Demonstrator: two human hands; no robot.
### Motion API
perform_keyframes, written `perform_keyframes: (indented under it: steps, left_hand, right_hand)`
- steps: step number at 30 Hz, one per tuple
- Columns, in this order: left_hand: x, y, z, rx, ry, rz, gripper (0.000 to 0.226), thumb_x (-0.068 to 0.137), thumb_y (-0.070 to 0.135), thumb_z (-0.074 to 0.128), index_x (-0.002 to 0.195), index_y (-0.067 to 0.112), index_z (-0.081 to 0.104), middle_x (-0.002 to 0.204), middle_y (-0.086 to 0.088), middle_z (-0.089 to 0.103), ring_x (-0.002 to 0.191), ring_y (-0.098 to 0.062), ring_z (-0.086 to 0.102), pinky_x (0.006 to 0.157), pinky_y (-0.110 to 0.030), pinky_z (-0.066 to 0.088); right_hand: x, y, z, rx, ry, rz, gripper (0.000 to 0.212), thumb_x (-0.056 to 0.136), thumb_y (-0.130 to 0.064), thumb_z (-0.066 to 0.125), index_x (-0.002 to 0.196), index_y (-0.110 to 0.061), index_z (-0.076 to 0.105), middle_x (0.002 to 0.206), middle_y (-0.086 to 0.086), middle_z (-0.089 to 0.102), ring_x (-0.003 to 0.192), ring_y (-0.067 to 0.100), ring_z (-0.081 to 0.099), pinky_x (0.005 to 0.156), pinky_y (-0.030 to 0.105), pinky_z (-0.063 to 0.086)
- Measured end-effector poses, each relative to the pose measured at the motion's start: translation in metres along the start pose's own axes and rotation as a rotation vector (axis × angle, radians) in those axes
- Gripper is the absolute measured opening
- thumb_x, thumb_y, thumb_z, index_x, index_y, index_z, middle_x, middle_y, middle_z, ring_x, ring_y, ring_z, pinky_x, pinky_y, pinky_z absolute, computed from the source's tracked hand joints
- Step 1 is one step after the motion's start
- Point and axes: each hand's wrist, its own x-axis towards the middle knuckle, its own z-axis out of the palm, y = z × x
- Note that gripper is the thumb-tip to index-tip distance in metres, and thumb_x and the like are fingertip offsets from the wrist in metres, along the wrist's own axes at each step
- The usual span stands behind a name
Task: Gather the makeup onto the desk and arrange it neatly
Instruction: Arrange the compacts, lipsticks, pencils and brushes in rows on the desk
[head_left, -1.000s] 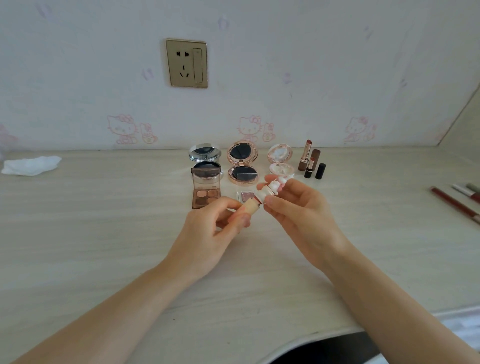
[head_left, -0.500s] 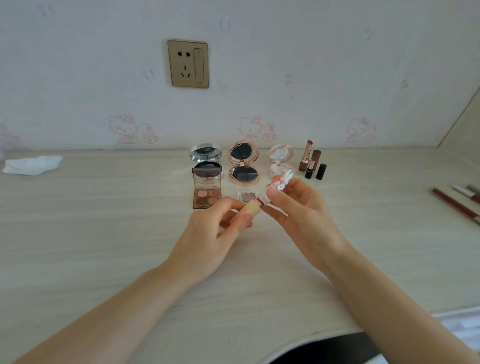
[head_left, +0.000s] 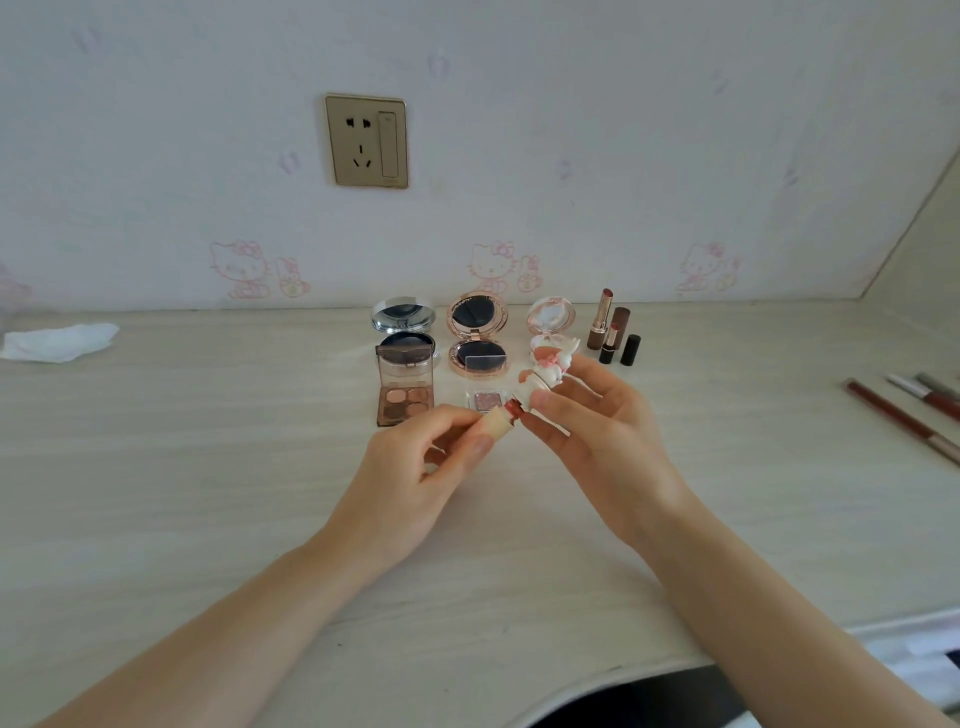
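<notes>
A pale wooden desk (head_left: 208, 493) runs along a wall papered with pink cartoon cats, a gold socket (head_left: 367, 140) set above. Held over the desk's middle, the left hand (head_left: 415, 478) pinches the cream base of a lipstick (head_left: 501, 421), its red tip bared, while the right hand (head_left: 597, 431) grips the white decorated cap (head_left: 545, 376) just beside that tip (the two parts sit slightly apart). Behind the hands stand three open round compacts (head_left: 477, 335) in a row, a brown eyeshadow palette (head_left: 404, 387), a small glitter pan (head_left: 485, 401) and upright lipsticks (head_left: 602, 318). Pencils (head_left: 904, 415) lie at the right edge, a crumpled tissue (head_left: 60, 340) far left.
</notes>
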Motion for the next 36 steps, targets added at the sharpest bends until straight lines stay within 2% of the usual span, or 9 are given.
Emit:
perform_keyframes:
  steps: [6, 11, 14, 18, 23, 27, 31, 33, 36]
  left_hand:
    - [-0.001, 0.008, 0.008, -0.103, -0.027, -0.030, 0.019, 0.087, 0.040, 0.059, 0.105, 0.034, 0.063, 0.091, 0.014, 0.072, 0.086, -0.007, 0.067, 0.075, -0.019, 0.052]
    - [0.006, 0.020, 0.021, -0.263, -0.083, -0.074, 0.023, 0.083, 0.038, 0.061, 0.102, 0.024, 0.064, 0.093, 0.007, 0.075, 0.084, -0.014, 0.069, 0.074, -0.018, 0.053]
    - [0.016, 0.026, 0.032, -0.331, -0.109, -0.137, 0.017, 0.087, 0.026, 0.064, 0.101, 0.018, 0.067, 0.094, 0.004, 0.075, 0.082, -0.017, 0.070, 0.076, -0.024, 0.056]
    - [0.023, 0.037, 0.053, -0.400, -0.116, -0.174, 0.014, 0.086, 0.021, 0.066, 0.098, 0.014, 0.068, 0.091, -0.003, 0.074, 0.077, -0.020, 0.070, 0.073, -0.027, 0.057]
    - [0.026, 0.050, 0.086, -0.435, -0.129, -0.152, 0.022, 0.087, 0.021, 0.067, 0.105, 0.017, 0.055, 0.091, -0.011, 0.070, 0.075, -0.027, 0.070, 0.073, -0.035, 0.058]
    - [0.032, 0.057, 0.106, -0.228, -0.184, -0.034, 0.025, 0.087, 0.040, 0.066, 0.104, 0.032, 0.048, 0.087, 0.004, 0.066, 0.074, -0.018, 0.067, 0.070, -0.031, 0.056]
    - [0.039, 0.059, 0.122, -0.049, -0.249, 0.110, 0.029, 0.090, 0.025, 0.062, 0.108, 0.044, 0.050, 0.093, 0.017, 0.059, 0.083, -0.007, 0.062, 0.069, -0.011, 0.047]
    - [0.044, 0.058, 0.129, 0.058, -0.267, 0.191, 0.032, 0.092, 0.026, 0.059, 0.117, 0.043, 0.051, 0.093, 0.017, 0.058, 0.091, -0.006, 0.057, 0.078, -0.012, 0.045]
    - [0.056, 0.055, 0.138, 0.310, -0.269, 0.251, 0.034, 0.094, 0.036, 0.054, 0.128, 0.038, 0.052, 0.094, 0.016, 0.058, 0.098, -0.004, 0.046, 0.089, -0.025, 0.041]
  right_hand:
    - [-0.003, -0.010, -0.010, -0.034, 0.027, 0.014, 0.029, 0.084, 0.000, 0.065, 0.109, -0.014, 0.068, 0.096, 0.006, 0.067, 0.091, 0.020, 0.065, 0.081, 0.029, 0.054]
    - [-0.004, -0.022, -0.024, -0.085, 0.038, 0.004, 0.027, 0.083, -0.007, 0.070, 0.109, -0.013, 0.067, 0.096, 0.004, 0.069, 0.089, 0.017, 0.067, 0.080, 0.029, 0.051]
    - [-0.005, -0.030, -0.034, -0.052, 0.074, -0.023, 0.025, 0.084, -0.007, 0.068, 0.109, -0.011, 0.066, 0.102, 0.013, 0.067, 0.093, 0.022, 0.065, 0.086, 0.037, 0.054]
    - [-0.006, -0.042, -0.051, -0.046, 0.121, -0.073, 0.020, 0.085, -0.006, 0.067, 0.100, -0.018, 0.069, 0.091, 0.004, 0.068, 0.084, 0.014, 0.067, 0.073, 0.026, 0.053]
    - [-0.005, -0.052, -0.073, -0.168, 0.172, -0.072, 0.018, 0.079, -0.014, 0.074, 0.095, -0.022, 0.072, 0.087, 0.003, 0.064, 0.083, 0.013, 0.065, 0.072, 0.024, 0.052]
    - [0.002, -0.062, -0.093, -0.198, 0.235, -0.014, 0.021, 0.080, -0.014, 0.074, 0.100, -0.016, 0.070, 0.080, -0.001, 0.066, 0.077, 0.010, 0.066, 0.071, 0.025, 0.052]
    - [0.015, -0.066, -0.110, -0.297, 0.239, 0.053, 0.022, 0.081, -0.016, 0.074, 0.102, -0.011, 0.070, 0.080, -0.002, 0.069, 0.077, 0.010, 0.068, 0.081, 0.031, 0.055]
    - [0.022, -0.067, -0.117, -0.331, 0.226, 0.084, 0.018, 0.081, -0.015, 0.074, 0.098, -0.009, 0.071, 0.076, -0.002, 0.069, 0.076, 0.012, 0.068, 0.082, 0.033, 0.055]
    - [0.037, -0.068, -0.126, -0.446, 0.200, 0.130, 0.016, 0.081, -0.016, 0.074, 0.096, -0.010, 0.072, 0.079, 0.000, 0.071, 0.075, 0.010, 0.068, 0.078, 0.031, 0.054]
